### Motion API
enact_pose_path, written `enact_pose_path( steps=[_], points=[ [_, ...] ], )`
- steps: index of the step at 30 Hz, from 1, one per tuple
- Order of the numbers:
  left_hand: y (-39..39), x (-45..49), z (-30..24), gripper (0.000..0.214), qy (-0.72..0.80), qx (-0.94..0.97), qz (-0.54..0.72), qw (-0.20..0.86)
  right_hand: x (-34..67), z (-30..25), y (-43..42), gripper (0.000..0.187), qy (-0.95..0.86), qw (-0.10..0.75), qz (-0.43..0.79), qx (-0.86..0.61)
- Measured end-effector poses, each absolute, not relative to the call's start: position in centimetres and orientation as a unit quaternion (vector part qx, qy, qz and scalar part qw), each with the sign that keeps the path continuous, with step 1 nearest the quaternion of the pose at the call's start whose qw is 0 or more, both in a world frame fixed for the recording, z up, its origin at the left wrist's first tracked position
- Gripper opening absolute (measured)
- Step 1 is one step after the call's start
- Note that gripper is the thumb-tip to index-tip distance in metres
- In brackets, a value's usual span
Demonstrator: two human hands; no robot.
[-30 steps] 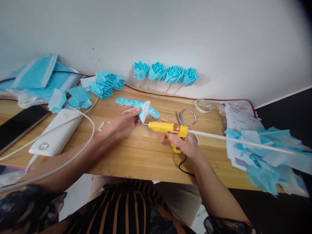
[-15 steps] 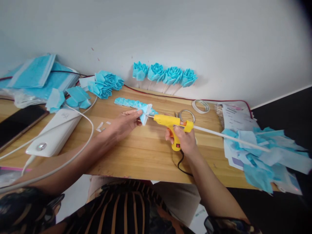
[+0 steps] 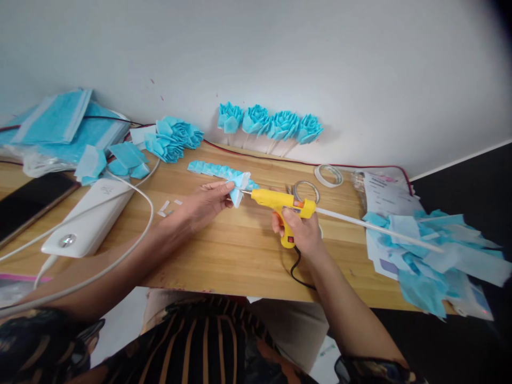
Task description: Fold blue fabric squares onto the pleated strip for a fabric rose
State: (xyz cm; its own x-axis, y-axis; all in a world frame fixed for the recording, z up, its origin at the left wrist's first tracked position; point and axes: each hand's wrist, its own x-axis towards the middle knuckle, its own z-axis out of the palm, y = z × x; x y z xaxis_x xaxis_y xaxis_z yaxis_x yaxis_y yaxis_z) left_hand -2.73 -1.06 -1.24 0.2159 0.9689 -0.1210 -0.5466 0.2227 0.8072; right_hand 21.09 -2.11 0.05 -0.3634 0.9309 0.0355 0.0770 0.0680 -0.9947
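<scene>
My left hand (image 3: 212,201) pinches a small folded piece of light blue paper-like material (image 3: 237,198) between thumb and fingers. Wrapped round the handle of a yellow glue gun (image 3: 276,200) is my right hand (image 3: 300,226). The gun's metal nozzle points left and meets, or nearly meets, the folded piece; I cannot tell whether it touches. A long white glue stick (image 3: 360,223) sticks out of the gun's back. Just behind my left hand lies a row of folded blue pieces (image 3: 212,169) on the wooden table (image 3: 224,256).
Several blue flowers on sticks (image 3: 283,125) lean at the wall, with more blue flowers (image 3: 172,138) to their left. Tape rolls (image 3: 328,176) lie behind the gun. Blue scraps (image 3: 428,256) cover the right end. At left are a white power bank (image 3: 88,218), its cable, and a phone (image 3: 34,205).
Both hands hold nearly the same place. The glue gun has shifted very slightly left, with its nozzle still at the folded piece.
</scene>
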Motion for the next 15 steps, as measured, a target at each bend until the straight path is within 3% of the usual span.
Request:
enact_pose_path(
  steps=[15],
  points=[
    [-0.80, -3.08, -1.38, 0.015, 0.307, 0.291, 0.540, 0.727, 21.40, 0.76, -2.56, 0.051, -0.653, 0.372, 0.504, -0.426]
  ],
)
